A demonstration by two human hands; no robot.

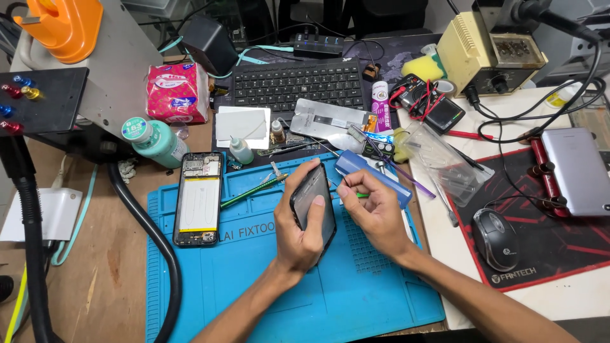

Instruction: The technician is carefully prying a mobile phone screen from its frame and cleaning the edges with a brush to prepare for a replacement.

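Nearest to me: my left hand [304,223] wraps a dark phone panel [316,204], thumb across its face, fingers curled behind its left edge; the panel stands tilted over the blue work mat [356,298].
Right hand: my right hand [375,206] has thumb and forefinger pressed together on a thin green tool [359,194] at the panel's right edge; the other fingers curl in.
Beside the hands: an opened phone [199,198] lies flat on the mat's left part, its white battery showing, well apart from my left hand.
Between them: a green-handled tool [251,192] lies aslant on the mat, from the opened phone toward the panel.
Crowding the right hand: a blue flat tool [372,176] lies just behind my knuckles, with a clear plastic bag [445,164] beyond it.
Farther back: a black keyboard [297,82], a metal plate [327,119], a white pad [241,125], a small dropper bottle [241,151], a teal bottle [155,141] and a pink tissue pack [176,92].
Right side: a black mouse [497,239] sits on a red-and-black mouse pad [559,241]; a grey tablet [579,170] rests in a red holder; a beige soldering station [489,54] stands behind, cables trailing.
Left side: a black hose [151,241] curves along the mat's edge.
Surface: a brown wooden tabletop [101,254], worn and cluttered; the right part is white.
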